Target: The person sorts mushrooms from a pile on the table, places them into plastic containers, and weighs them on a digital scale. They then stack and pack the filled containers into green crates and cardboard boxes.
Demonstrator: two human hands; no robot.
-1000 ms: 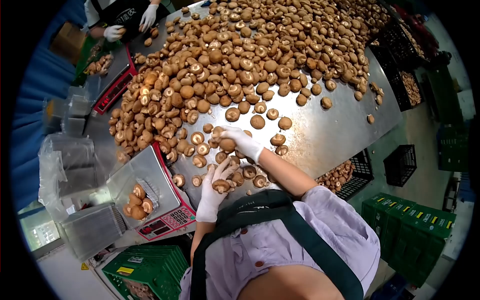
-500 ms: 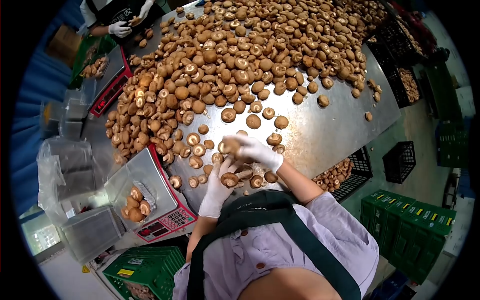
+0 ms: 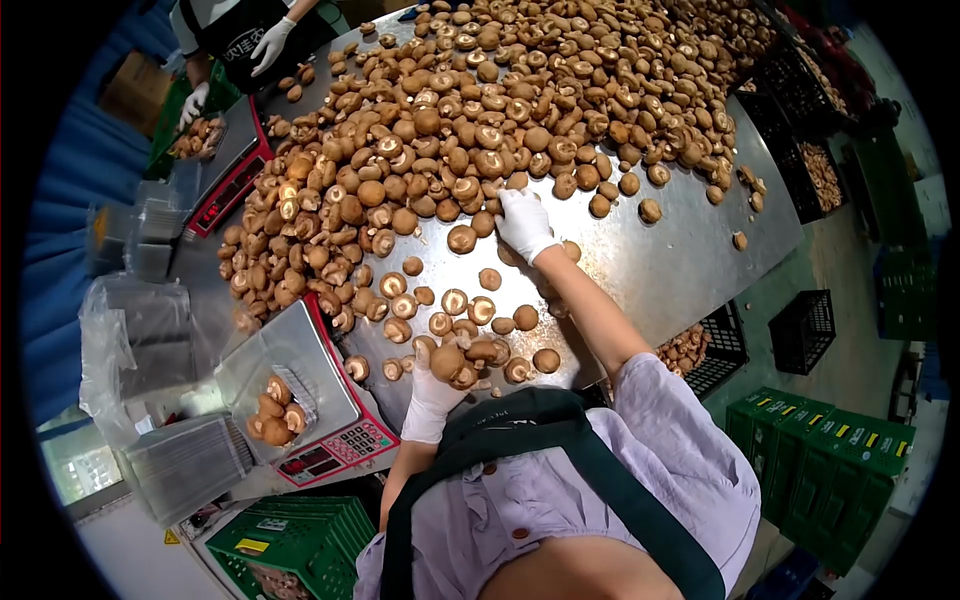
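Observation:
My left hand (image 3: 432,398), in a white glove, is closed around brown mushrooms at the near edge of the steel table. One round mushroom cap (image 3: 447,362) shows between its thumb and fingers. My right hand (image 3: 525,225), gloved too, reaches forward to the near edge of the mushroom pile (image 3: 480,120). Its fingers curl down beside a mushroom (image 3: 517,181); what lies under the fingertips is hidden. Several loose mushrooms, some stem side up like this one (image 3: 454,301), lie between my hands.
A red-rimmed scale (image 3: 335,440) at left bears a clear tray of mushrooms (image 3: 275,412). Stacked clear trays (image 3: 190,455) stand beside it. Green crates (image 3: 820,460) and a black crate (image 3: 803,330) are at right. Across the table, a co-worker's gloved hand (image 3: 272,45) is raised near a second scale (image 3: 230,185).
My right hand has moved away from my left, forward to the pile's edge. My left hand stays near the table edge, now around mushrooms. The co-worker's hands have moved apart.

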